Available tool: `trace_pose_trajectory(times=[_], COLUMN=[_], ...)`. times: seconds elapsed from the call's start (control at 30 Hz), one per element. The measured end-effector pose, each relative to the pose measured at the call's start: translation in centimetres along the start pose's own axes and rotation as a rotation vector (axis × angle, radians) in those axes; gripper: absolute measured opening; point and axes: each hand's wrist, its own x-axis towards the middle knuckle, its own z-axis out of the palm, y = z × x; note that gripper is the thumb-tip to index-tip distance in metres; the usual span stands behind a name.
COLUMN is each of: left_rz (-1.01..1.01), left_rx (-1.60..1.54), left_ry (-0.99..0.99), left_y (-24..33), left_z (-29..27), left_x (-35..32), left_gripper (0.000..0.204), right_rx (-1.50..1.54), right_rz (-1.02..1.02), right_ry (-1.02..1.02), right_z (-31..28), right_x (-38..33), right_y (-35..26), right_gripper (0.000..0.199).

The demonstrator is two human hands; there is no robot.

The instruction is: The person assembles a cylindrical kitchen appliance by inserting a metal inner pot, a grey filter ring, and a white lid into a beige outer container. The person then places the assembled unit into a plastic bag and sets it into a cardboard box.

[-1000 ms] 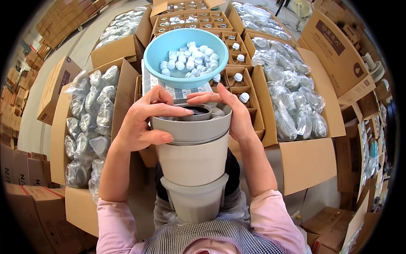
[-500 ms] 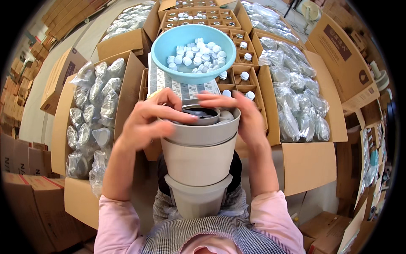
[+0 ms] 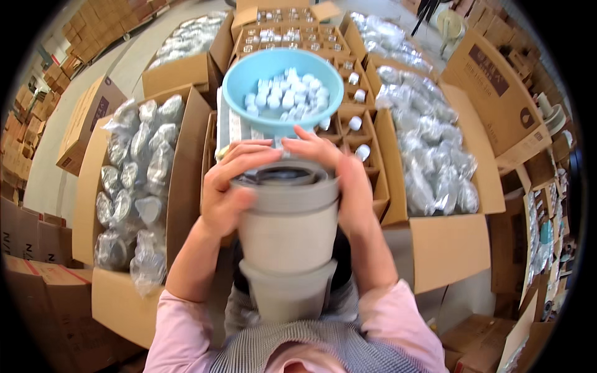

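Note:
Upright in front of my body stands a stack of grey and beige plastic pots (image 3: 289, 233), wider at the top and tapering below. Its grey top rim encloses a round insert with a dark opening (image 3: 286, 176). My left hand (image 3: 229, 177) curls around the rim's left side, fingers reaching across its far edge. On the opposite side my right hand (image 3: 345, 171) wraps the rim, its fingers meeting near the left ones. Both hands are slightly blurred. Just beyond them rests a light blue basin (image 3: 273, 125) with many small white caps (image 3: 292, 93) in it.
The basin sits on a printed sheet (image 3: 236, 124) over a divided carton holding bottles with white caps (image 3: 362, 151). Open cartons of plastic-wrapped silvery items stand left (image 3: 149, 168) and right (image 3: 448, 155). A carton flap (image 3: 451, 252) juts out at the near right.
The stack has shifted slightly left and nearer. My left hand has moved from over the opening onto the left rim, and my right fingers have closed in around the right side.

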Motion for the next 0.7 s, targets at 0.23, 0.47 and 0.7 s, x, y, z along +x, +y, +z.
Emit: trace_pose_trajectory(times=[0.23,0.47,0.7], left_rz=[0.047,-0.105,-0.11], left_rx=[0.088,0.099,0.174], left_ry=[0.02,0.017,0.059], left_y=[-0.9,1.5,5.0], left_z=[0.5,1.1,2.5], left_x=[-0.2,0.5,2.8], left_gripper=[0.059,0.034,0.031], right_rx=[-0.012,0.142,0.46], right_rz=[-0.076,0.051,0.129], right_ry=[-0.027,-0.037,-0.104], right_z=[-0.6,-1.1,-3.1], right_x=[0.1,0.1,1.3], right_y=[1.3,2.0,5.8], right_gripper=[0.067,0.075,0.074])
